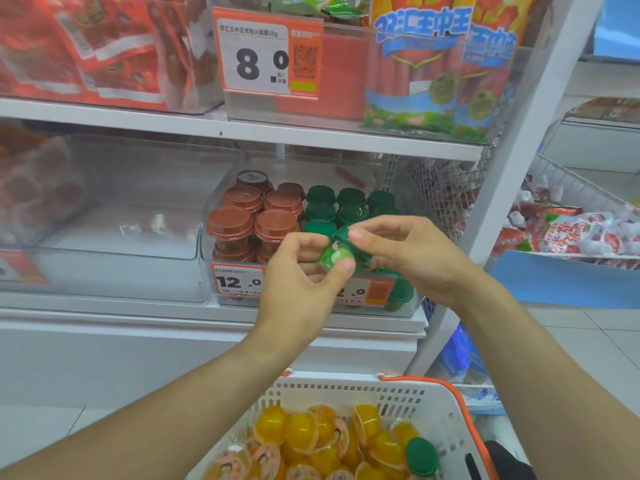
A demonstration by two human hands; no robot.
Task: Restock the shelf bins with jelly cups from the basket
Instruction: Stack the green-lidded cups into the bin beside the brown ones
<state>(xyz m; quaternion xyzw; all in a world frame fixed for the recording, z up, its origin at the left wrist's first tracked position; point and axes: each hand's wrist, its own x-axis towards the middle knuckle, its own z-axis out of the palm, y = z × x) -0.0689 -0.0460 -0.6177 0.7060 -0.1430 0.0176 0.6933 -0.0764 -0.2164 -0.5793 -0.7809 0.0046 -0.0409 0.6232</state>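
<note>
A green jelly cup (334, 256) is held in front of the clear shelf bin (204, 244), tilted on its side. My left hand (298, 285) pinches it from below and the left, thumb on its face. My right hand (412, 251) pinches its top edge from the right. The bin holds stacked brown jelly cups (254, 216) on the left and green jelly cups (336, 202) on the right. Below, a white basket (426, 407) with orange handles holds several yellow jelly cups (329, 434) and one green cup (422, 457).
A clear, mostly bare bin (114, 216) stands left of the jelly bin. Price tags (237, 280) hang on the bin front. The upper shelf (242, 129) carries red snack packs and sausage bags. A wire basket (571, 216) of wrapped snacks hangs at right.
</note>
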